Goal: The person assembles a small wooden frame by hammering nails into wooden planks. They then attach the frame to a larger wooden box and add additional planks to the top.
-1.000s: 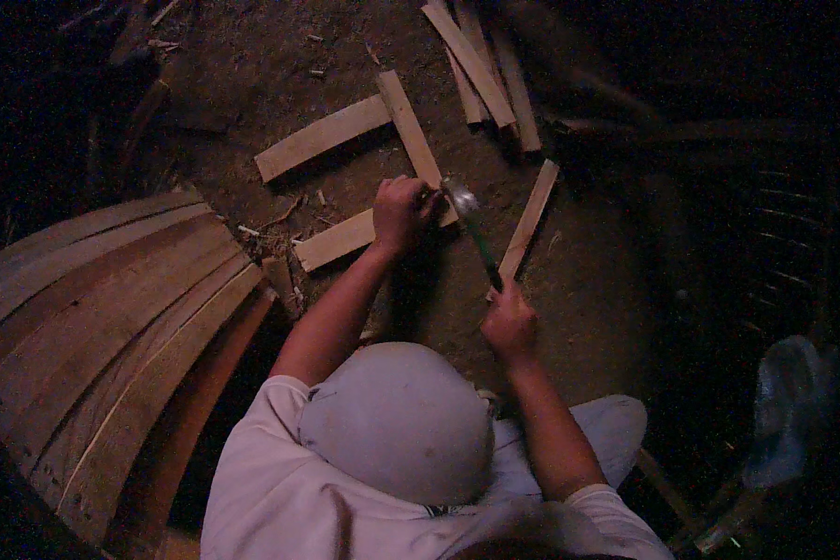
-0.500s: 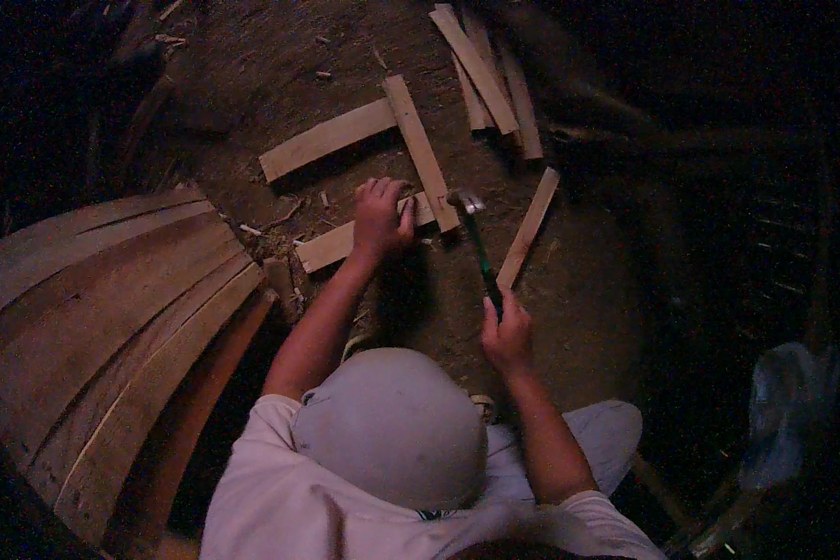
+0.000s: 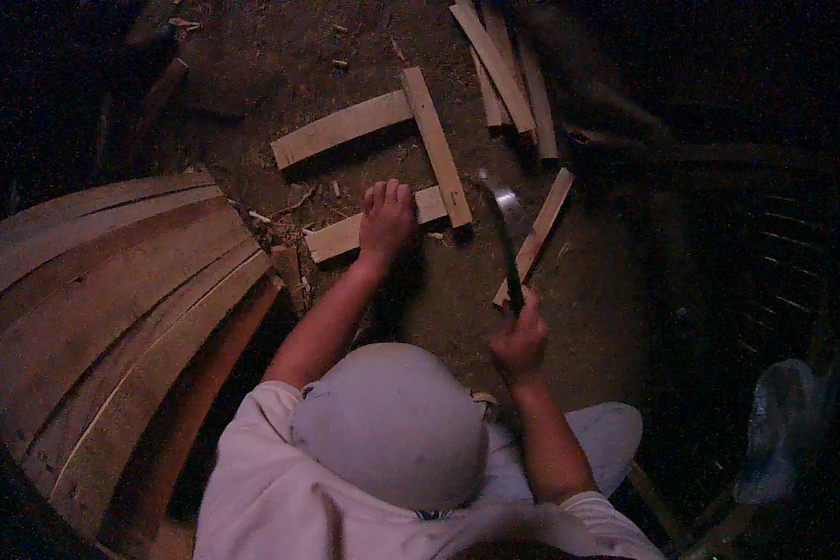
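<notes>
My left hand (image 3: 388, 224) is closed around the lower wooden slat (image 3: 336, 239), holding it near its middle on the dirt floor. The slat's right end meets a crosswise slat (image 3: 436, 149), close to that piece's near end. Another slat (image 3: 341, 129) meets the crosswise piece near its far end, making a three-sided frame. My right hand (image 3: 521, 334) grips the dark handle of a hammer (image 3: 511, 247). Blurred by motion, the hammer's head is raised just right of the joint, apart from the wood.
A loose slat (image 3: 538, 238) lies right of the hammer. Several more slats (image 3: 504, 75) are piled at the far right. Wide boards (image 3: 112, 280) fill the left side. A clear plastic bag (image 3: 777, 429) is at the right, and wood scraps litter the dirt floor (image 3: 569, 336).
The hammer has moved right, away from the joint, with my right hand shifting slightly right and back. My left hand stays on the slat, its thumb no longer showing. The whole view has shifted slightly.
</notes>
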`<state>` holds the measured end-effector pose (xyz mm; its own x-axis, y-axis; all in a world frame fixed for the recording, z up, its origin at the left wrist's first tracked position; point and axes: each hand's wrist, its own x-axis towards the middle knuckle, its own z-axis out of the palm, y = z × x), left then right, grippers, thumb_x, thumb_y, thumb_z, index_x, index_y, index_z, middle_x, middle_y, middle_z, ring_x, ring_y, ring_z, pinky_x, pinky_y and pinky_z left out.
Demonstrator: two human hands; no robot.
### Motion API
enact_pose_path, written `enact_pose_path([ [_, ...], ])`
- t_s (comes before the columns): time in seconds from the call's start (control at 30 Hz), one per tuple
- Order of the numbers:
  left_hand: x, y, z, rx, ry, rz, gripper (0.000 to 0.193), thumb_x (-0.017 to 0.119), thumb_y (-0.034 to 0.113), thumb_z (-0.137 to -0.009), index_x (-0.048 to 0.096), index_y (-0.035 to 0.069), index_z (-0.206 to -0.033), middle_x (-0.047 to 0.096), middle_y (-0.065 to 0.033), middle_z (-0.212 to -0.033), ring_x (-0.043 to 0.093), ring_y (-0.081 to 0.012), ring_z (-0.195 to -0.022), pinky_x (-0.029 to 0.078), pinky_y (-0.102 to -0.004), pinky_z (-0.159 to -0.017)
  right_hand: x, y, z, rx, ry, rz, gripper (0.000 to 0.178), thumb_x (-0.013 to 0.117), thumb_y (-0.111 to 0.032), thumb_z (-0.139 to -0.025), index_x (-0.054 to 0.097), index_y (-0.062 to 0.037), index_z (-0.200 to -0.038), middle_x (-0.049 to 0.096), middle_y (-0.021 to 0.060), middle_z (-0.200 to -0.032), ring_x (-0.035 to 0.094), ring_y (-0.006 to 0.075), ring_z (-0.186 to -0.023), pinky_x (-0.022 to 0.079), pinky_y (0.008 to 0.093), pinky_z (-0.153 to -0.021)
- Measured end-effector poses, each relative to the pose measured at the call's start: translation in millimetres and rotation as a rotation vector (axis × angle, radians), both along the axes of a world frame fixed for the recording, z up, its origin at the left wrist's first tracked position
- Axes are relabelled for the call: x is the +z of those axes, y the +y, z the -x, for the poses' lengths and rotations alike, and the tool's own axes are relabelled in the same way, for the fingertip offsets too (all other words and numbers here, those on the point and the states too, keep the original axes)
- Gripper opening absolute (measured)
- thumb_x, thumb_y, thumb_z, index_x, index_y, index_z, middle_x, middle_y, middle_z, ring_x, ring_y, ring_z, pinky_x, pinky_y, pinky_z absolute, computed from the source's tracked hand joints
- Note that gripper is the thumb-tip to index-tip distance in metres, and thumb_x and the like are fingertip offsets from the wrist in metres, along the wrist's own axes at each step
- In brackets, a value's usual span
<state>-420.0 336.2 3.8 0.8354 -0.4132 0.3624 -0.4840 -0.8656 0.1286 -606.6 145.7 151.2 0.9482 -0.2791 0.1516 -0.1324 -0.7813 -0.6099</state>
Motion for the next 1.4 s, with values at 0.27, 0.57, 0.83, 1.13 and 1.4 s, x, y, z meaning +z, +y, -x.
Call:
enact_pose_path([
  [0.27, 0.4, -2.4, -4.1, -0.001, 0.025, 0.04, 0.021, 0.055, 0.017, -0.086, 0.054, 0.005, -0.103, 0.053, -0.0124, -0.102, 0.051, -0.0292, -0.103, 0.037, -0.0413, -0.097, -16.2, 2.9, -6.4, -0.035, 0.399, 0.212, 0.033, 0.06, -0.017, -0.095, 0.053, 0.0002, -0.123, 0.068, 0.0207, -0.093, 0.067, 0.0438, -0.087, 0.054, 0.0494, -0.077],
  [0.57, -12.0, -1.8, 0.8, -0.008, 0.122, 0.054, 0.025, 0.055, 0.018, -0.088, 0.054, 0.005, -0.108, 0.055, -0.0134, -0.109, 0.051, -0.0304, -0.109, 0.037, -0.0415, -0.1, -39.0, -8.3, 20.4, 0.046, 0.143, 0.15, 0.038, 0.063, -0.015, -0.09, 0.052, 0.0045, -0.121, 0.065, 0.024, -0.087, 0.064, 0.0465, -0.079, 0.049, 0.0525, -0.068],
  [0.83, -1.0, -0.2, -6.1, -0.036, 0.202, 0.343, 0.033, 0.068, 0.02, -0.085, 0.058, 0.008, -0.115, 0.056, -0.0137, -0.109, 0.051, -0.0336, -0.108, 0.038, -0.0418, -0.098, -72.8, -6.7, 33.2, -0.08, 0.143, -0.075, 0.032, 0.057, -0.014, -0.096, 0.054, 0.0069, -0.12, 0.063, 0.0261, -0.093, 0.062, 0.0431, -0.082, 0.047, 0.049, -0.07],
  [1.13, 37.6, -46.3, -38.6, -0.352, 0.327, 0.656, 0.023, 0.076, 0.016, -0.079, 0.067, 0.009, -0.099, 0.06, -0.0111, -0.093, 0.056, -0.034, -0.094, 0.045, -0.0423, -0.085, -52.2, -4.4, 14.8, -0.21, 0.287, -0.223, 0.029, 0.056, -0.018, -0.098, 0.057, 0.0047, -0.118, 0.065, 0.0258, -0.096, 0.062, 0.0439, -0.089, 0.048, 0.0484, -0.075],
  [1.4, 26.3, -60.1, -34.2, -0.274, 0.294, 0.73, 0.015, 0.078, 0.015, -0.076, 0.066, 0.007, -0.081, 0.062, -0.009, -0.08, 0.059, -0.0318, -0.083, 0.046, -0.0414, -0.077, -24.2, -20.1, 7.2, -0.066, 0.229, -0.128, 0.033, 0.057, -0.015, -0.096, 0.054, 0.0043, -0.123, 0.066, 0.0286, -0.098, 0.063, 0.048, -0.091, 0.05, 0.0502, -0.077],
])
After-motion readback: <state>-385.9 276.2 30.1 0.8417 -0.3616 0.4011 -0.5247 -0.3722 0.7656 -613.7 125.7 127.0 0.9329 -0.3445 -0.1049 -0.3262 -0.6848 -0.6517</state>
